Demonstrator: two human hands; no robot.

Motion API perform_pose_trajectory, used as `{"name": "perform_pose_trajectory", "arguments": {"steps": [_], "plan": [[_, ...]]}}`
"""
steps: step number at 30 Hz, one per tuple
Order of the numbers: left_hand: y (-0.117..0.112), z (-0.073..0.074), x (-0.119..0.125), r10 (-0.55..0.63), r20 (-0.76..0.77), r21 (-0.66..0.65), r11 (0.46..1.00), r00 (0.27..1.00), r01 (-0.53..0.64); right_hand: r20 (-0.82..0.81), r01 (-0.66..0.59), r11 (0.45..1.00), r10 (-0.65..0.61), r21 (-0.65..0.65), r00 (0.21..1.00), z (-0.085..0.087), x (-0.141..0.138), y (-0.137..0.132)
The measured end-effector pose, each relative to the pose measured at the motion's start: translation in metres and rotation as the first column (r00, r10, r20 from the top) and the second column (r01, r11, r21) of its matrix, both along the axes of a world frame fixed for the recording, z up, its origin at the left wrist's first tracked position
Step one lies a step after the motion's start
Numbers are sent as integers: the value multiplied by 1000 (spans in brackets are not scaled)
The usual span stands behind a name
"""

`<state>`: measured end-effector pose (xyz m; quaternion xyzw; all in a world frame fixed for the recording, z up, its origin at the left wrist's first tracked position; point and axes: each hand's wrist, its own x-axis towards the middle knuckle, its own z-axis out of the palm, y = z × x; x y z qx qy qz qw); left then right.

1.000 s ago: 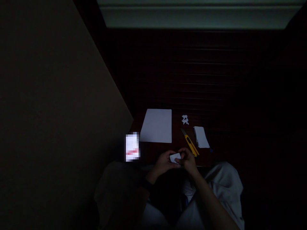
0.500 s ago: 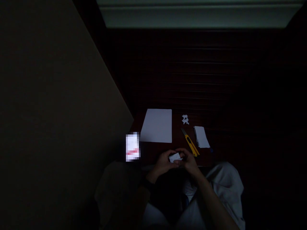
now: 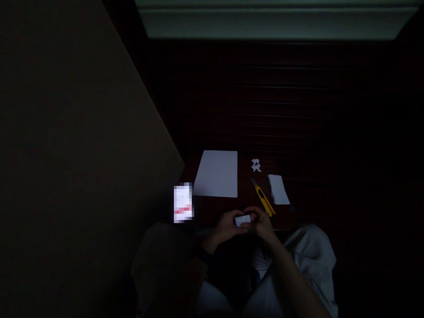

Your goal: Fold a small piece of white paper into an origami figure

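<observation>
Between my two hands is a small folded piece of white paper (image 3: 243,220), held above the near edge of the dark table. My left hand (image 3: 227,225) is closed on its left side. From the right, my right hand (image 3: 261,223) grips it, with the thumb lying over its front face. A yellow utility knife (image 3: 263,198) lies on the table just beyond my right hand, its blade pointing away to the upper left. Dim light hides the finer folds of the paper.
A stack of white sheets (image 3: 217,173) lies at the table's back left. Small white paper pieces (image 3: 256,165) and a smaller pile of white paper (image 3: 278,190) lie to the right. A pixelated bright screen (image 3: 183,203) stands at the left, near a wall (image 3: 99,132).
The folded paper has turned slightly between my fingers, so its upper edge now lies flatter. My right hand has shifted a little; the things on the table have stayed put.
</observation>
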<state>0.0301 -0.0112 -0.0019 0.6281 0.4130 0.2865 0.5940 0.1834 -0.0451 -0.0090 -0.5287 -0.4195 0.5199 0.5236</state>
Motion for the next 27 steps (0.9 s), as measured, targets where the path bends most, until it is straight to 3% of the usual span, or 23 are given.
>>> {"name": "perform_pose_trajectory", "arguments": {"steps": [7,13,19,27], "plan": [[-3,-2,3,12,17,-30,999,1000,-12,-69,24,1000,-25,-13,997,-1,-2,-1],[0,-6,3,-15,214,-163,985,977,51,-68,86,996,-85,4,994,-1,-2,-1],[7,-7,-4,59,183,-191,981,981,-24,-70,45,999,-45,3,997,2,2,-1],[11,-11,-10,1,112,-241,970,994,27,7,-16,1000,16,-3,1000,4,0,0]]}}
